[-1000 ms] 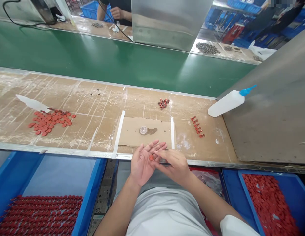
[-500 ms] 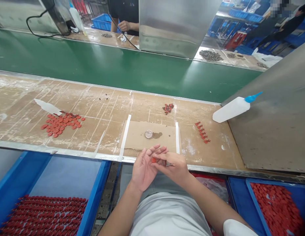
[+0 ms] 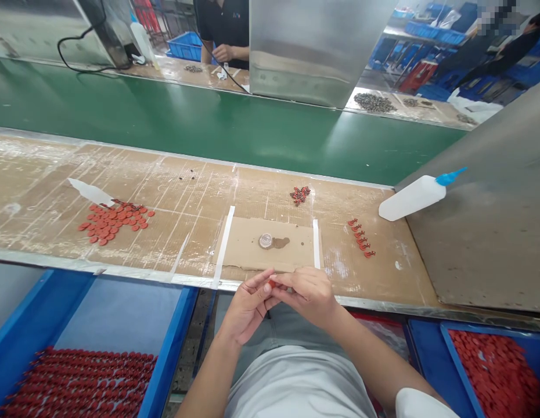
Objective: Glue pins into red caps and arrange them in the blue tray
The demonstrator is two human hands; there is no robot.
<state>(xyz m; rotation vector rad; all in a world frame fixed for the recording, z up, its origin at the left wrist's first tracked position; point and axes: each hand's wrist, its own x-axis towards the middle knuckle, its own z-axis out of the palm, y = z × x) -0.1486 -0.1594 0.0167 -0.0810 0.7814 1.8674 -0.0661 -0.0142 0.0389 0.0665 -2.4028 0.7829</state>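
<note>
My left hand (image 3: 247, 306) and my right hand (image 3: 312, 293) meet at the front edge of the bench. Between their fingertips sits a small red disc (image 3: 272, 283), pinched from both sides and partly covered by the fingers. Just beyond them, a small clear round dish (image 3: 265, 241) rests on a cardboard sheet (image 3: 241, 249) beside a wet brown stain. To the right stands a slanted row of red pieces with small dark parts (image 3: 361, 238). A little cluster of red-and-dark pieces (image 3: 300, 195) lies further back.
At left, red discs (image 3: 108, 223) are piled by a white strip (image 3: 89, 191). A white bottle with blue nozzle (image 3: 411, 198) leans against a metal panel (image 3: 483, 232). Blue trays (image 3: 174, 337) hold rows of red pieces below. Past the green belt (image 3: 209, 128), another person's hand (image 3: 223, 53) works.
My left hand has gone from an open palm to fingers and thumb closing on the red disc. My right hand keeps its pinch. The view has shifted slightly.
</note>
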